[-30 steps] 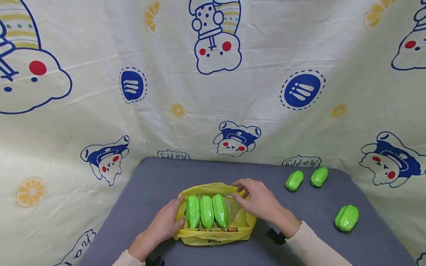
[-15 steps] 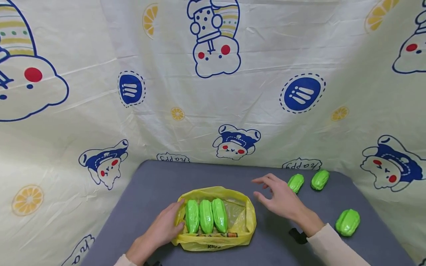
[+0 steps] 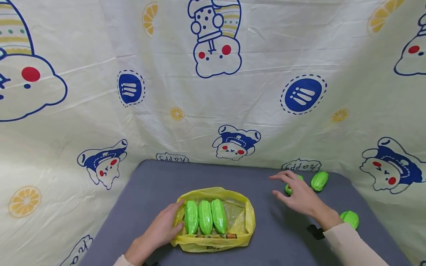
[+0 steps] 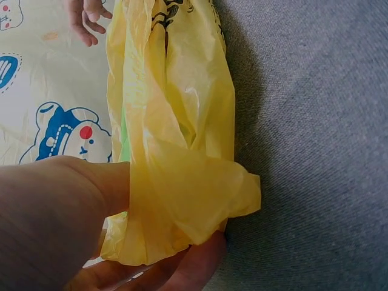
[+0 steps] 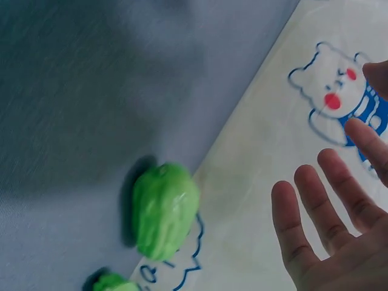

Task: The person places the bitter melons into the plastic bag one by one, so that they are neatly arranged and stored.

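Observation:
A yellow plastic bag (image 3: pixel 196 244) lies mouth-up on the table, holding three glossy green ridged vegetables (image 3: pixel 205 218) side by side; their exact kind is unclear. My left hand (image 3: pixel 161 227) holds the bag's left edge, thumb inside and fingers outside in the left wrist view. To the right, my right hand (image 3: pixel 303 197) hovers with fingers spread and nothing in them. It partly covers one green ridged piece (image 3: pixel 288 189) on the table. Another such piece (image 3: pixel 319 181) lies just beyond. The right wrist view shows a green piece (image 5: pixel 163 212) left of the outstretched fingers (image 5: pixel 309 197).
A third loose green piece (image 3: pixel 350 218) lies near the table's right side, partly behind my right sleeve (image 3: pixel 352 242). The dark grey table (image 3: pixel 159 181) meets a pale printed cloth (image 3: pixel 186 92) hanging at its back and sides.
My right hand has left the bag's right edge and moved right, over toward the loose green pieces. My left hand has stayed at the bag's left edge.

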`<control>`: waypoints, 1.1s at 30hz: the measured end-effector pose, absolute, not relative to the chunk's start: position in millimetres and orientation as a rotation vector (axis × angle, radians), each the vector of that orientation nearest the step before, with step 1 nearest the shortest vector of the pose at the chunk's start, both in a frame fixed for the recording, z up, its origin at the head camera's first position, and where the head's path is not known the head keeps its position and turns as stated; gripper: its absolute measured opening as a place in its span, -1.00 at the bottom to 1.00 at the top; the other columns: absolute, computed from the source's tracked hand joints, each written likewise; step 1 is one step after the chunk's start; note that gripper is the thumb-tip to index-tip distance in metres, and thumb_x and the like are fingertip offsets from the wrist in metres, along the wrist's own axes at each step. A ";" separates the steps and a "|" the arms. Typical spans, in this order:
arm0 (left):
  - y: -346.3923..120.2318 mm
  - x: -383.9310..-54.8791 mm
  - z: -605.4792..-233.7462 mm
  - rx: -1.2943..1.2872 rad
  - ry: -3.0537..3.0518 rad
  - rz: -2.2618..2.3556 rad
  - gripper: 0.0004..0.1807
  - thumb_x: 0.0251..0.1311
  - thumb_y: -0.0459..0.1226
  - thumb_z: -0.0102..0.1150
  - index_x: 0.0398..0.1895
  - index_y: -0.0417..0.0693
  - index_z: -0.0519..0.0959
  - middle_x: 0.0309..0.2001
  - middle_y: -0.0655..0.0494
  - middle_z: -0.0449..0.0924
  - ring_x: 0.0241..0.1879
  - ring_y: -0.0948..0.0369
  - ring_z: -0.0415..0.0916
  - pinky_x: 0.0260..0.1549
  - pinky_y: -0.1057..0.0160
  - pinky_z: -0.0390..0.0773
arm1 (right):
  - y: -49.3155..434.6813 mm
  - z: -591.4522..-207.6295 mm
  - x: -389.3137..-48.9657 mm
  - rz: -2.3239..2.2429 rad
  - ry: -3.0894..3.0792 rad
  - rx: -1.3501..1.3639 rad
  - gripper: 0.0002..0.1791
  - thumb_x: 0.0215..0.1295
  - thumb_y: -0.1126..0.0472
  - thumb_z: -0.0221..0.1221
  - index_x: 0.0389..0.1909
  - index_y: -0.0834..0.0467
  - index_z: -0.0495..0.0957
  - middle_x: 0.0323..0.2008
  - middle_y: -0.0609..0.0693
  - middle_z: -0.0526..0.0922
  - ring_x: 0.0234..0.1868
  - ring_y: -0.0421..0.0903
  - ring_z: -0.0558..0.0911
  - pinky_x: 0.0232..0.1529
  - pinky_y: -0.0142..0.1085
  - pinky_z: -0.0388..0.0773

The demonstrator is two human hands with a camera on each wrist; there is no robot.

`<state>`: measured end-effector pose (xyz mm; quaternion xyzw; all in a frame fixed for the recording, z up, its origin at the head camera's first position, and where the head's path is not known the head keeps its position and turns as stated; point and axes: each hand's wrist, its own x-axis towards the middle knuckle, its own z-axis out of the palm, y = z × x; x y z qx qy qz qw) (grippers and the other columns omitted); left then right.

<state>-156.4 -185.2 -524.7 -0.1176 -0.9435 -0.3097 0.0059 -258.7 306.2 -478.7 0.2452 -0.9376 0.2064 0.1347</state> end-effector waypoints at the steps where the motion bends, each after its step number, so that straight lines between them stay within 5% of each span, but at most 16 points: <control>1: -185.2 -156.1 -524.9 -0.369 -2.955 -0.977 -0.11 0.36 -0.38 0.54 0.75 -0.25 0.44 0.51 -0.30 0.66 0.47 -0.30 0.67 0.45 -0.36 0.68 | 309.4 -479.7 -259.9 0.600 -2.719 0.713 -0.48 0.52 0.10 0.56 0.43 -0.01 0.74 0.34 0.11 0.69 0.32 0.26 0.72 0.22 0.34 0.72; 24: -188.3 -156.3 -527.3 -0.349 -2.964 -1.015 -0.12 0.40 -0.38 0.50 0.77 -0.25 0.41 0.51 -0.31 0.66 0.49 -0.29 0.66 0.44 -0.34 0.68 | 355.3 -495.2 -291.4 0.588 -2.787 0.702 -0.41 0.44 0.09 0.61 0.43 0.06 0.73 0.49 0.30 0.56 0.47 0.48 0.48 0.35 0.56 0.41; 33: -187.2 -156.8 -527.9 -0.319 -2.962 -1.003 -0.14 0.41 -0.36 0.51 0.76 -0.23 0.44 0.52 -0.28 0.66 0.50 -0.29 0.66 0.48 -0.35 0.66 | 372.3 -499.5 -301.3 0.458 -2.820 0.759 -0.27 0.31 0.04 0.70 0.47 0.08 0.73 0.50 0.33 0.56 0.43 0.51 0.51 0.28 0.55 0.51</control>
